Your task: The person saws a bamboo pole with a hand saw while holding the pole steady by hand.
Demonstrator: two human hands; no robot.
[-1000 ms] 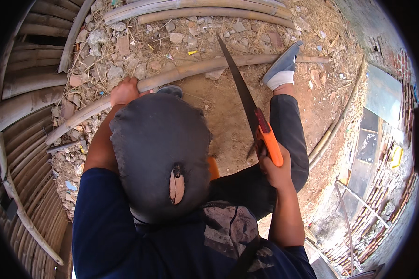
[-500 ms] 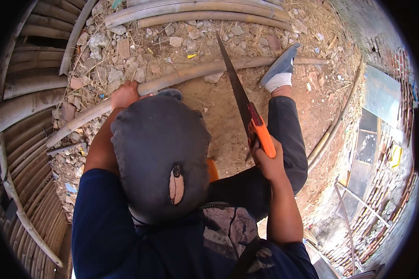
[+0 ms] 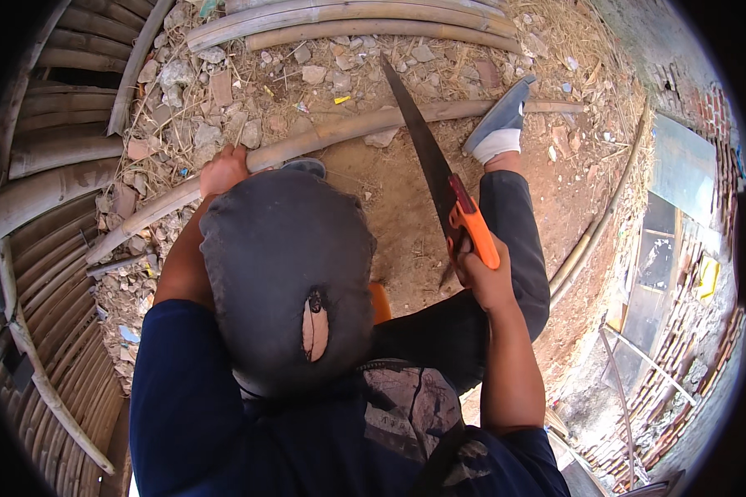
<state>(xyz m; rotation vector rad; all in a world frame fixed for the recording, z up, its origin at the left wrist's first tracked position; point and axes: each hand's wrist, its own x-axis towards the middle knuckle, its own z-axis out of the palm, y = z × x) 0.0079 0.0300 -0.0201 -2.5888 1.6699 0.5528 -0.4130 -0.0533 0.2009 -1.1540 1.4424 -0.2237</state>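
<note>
My left hand (image 3: 224, 171) is closed around a long bamboo pole (image 3: 307, 141) that lies slantwise across the ground. In my right hand (image 3: 483, 272) is a handsaw (image 3: 427, 157), gripped by its orange handle. Its long dark blade points away from me and passes above the pole in the view; whether it touches the bamboo, I cannot tell. My right foot, in a blue-grey shoe (image 3: 502, 120), rests at the pole's right part. A dark bent knee (image 3: 282, 248) with a torn hole hides the middle, including part of my left forearm.
Several bamboo poles (image 3: 373, 31) lie at the far side. Stones and rubble (image 3: 203, 132) cover the ground there, with dry straw. Slatted bamboo (image 3: 58, 306) stands at the left, a brick wall (image 3: 713, 116) at the right. An orange thing (image 3: 380, 302) shows partly beside the knee.
My right hand has shifted slightly right and nearer with the saw, and the blade tip has swung a little left. My left hand stays on the pole.
</note>
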